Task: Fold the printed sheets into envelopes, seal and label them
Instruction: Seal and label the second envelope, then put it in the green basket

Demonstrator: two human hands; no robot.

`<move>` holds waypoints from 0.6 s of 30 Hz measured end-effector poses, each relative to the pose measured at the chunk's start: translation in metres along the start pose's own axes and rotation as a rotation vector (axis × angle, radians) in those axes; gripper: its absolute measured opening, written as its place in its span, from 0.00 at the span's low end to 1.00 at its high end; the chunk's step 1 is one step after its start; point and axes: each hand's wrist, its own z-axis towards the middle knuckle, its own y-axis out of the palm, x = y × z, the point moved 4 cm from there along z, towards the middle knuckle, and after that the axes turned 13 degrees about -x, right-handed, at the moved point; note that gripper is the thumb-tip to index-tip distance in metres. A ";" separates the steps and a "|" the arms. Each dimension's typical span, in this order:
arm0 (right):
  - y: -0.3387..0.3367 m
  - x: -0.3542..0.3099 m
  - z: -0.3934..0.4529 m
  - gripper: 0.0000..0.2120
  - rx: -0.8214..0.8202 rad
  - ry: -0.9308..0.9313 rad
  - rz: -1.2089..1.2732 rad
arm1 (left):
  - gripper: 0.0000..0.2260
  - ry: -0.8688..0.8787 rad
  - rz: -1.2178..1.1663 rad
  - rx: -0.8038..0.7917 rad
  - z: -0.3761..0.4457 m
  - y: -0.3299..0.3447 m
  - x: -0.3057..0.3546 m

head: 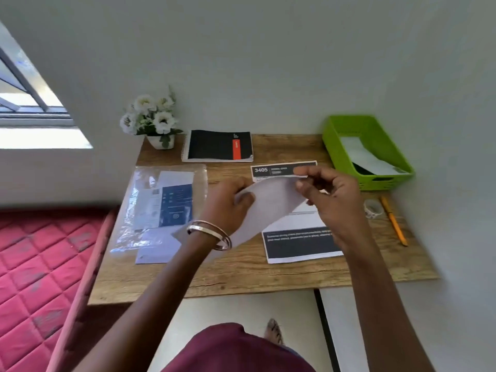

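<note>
A white envelope is held above the wood-grain surface, pinched by the left hand at one end and by the right hand near its upper edge, both closed on it. The step is judged to be opening or sealing (which one cannot be told). Printed sheets with dark blocks lie flat beneath; a tape roll sits near the slatted green plastic tray, so tape is probably needed next.

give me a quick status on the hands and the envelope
Left hand and right hand both gripping white envelope, lifted over desk. Printed sheet flat underneath. Nothing in the way.
</note>
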 end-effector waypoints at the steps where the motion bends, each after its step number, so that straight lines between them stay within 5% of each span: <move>1: -0.009 0.004 0.001 0.11 0.008 0.005 -0.089 | 0.06 -0.001 0.026 -0.027 0.005 0.000 0.003; 5: -0.039 0.023 0.003 0.04 0.025 0.107 -0.109 | 0.07 0.015 0.122 -0.163 0.024 0.005 0.014; 9: -0.051 0.035 0.003 0.06 -0.096 0.226 0.197 | 0.14 -0.012 0.168 -0.191 0.042 0.013 0.019; 14: -0.056 0.055 0.010 0.08 -0.035 0.352 0.335 | 0.45 -0.030 0.264 -0.303 0.052 0.050 0.011; 18: -0.053 0.070 0.015 0.08 -0.068 0.405 0.332 | 0.60 -0.067 0.488 -0.409 0.052 0.089 -0.003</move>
